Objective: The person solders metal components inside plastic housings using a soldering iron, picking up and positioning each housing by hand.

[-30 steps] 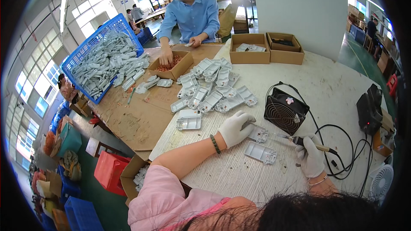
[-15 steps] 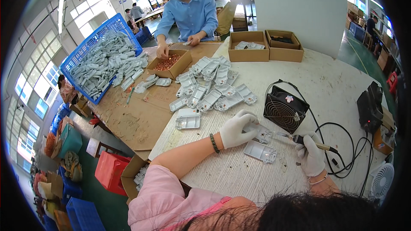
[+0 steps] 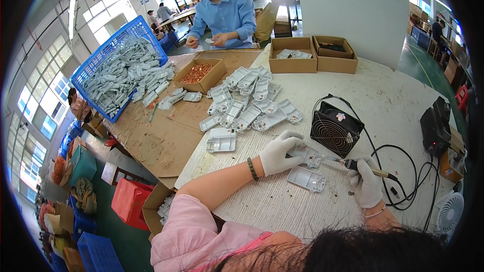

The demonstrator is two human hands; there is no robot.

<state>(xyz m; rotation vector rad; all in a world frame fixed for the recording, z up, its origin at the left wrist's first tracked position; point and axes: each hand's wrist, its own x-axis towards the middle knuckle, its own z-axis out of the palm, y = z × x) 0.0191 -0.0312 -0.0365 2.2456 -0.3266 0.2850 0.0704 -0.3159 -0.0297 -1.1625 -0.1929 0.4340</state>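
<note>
My left hand, in a white glove, grips a light grey plastic housing by its left end, fingers closed on it. From the right, my gloved right hand holds a soldering iron like a pen. The iron's tip reaches the right end of the housing; whether it touches cannot be made out. A second grey housing lies open side up just below, on the white tabletop. Another housing rests left of my left hand, and beyond it is a heap of similar housings.
A black fan stands just beyond my hands. The iron's black cable loops at right near a black power unit. Across the table, a person in a blue shirt works beside a carton of copper-coloured parts and a blue crate of grey pieces.
The person opposite has drawn a hand out of the carton and now holds both hands before the chest. The housing in my left hand has shifted very slightly; my right hand stays nearly still.
</note>
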